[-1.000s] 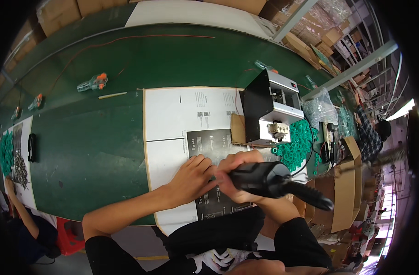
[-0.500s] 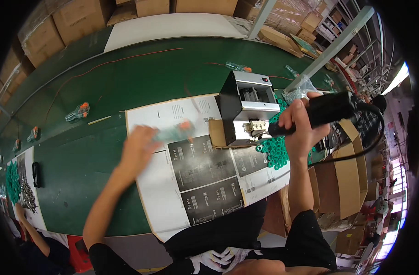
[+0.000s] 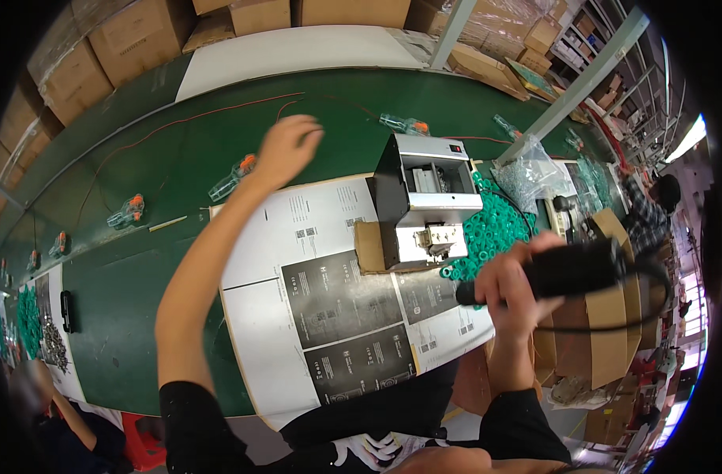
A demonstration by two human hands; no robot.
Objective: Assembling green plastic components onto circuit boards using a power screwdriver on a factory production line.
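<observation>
My left hand (image 3: 292,148) is raised over the green belt, its fingers a little apart with nothing in them. Beside its wrist a clear plastic piece with an orange part (image 3: 233,178) lies on the belt. My right hand (image 3: 512,291) grips a black corded electric screwdriver (image 3: 574,272), its tip end pointing left over the printed sheet (image 3: 353,304). Just beyond that tip stands a black and silver boxed machine (image 3: 440,207), which looks like a screw feeder. Many small green rings (image 3: 495,225) are heaped at its right side.
Similar clear and orange pieces (image 3: 127,211) lie along the belt (image 3: 124,292). A black pen-like object (image 3: 66,311) is at the left, near another person's arm (image 3: 75,419). Open cartons (image 3: 609,332) and a post (image 3: 582,83) stand at the right.
My left hand has let go of the clear and orange piece, now on the belt, and moved up and away. My right hand has drawn the screwdriver back from the machine, toward me.
</observation>
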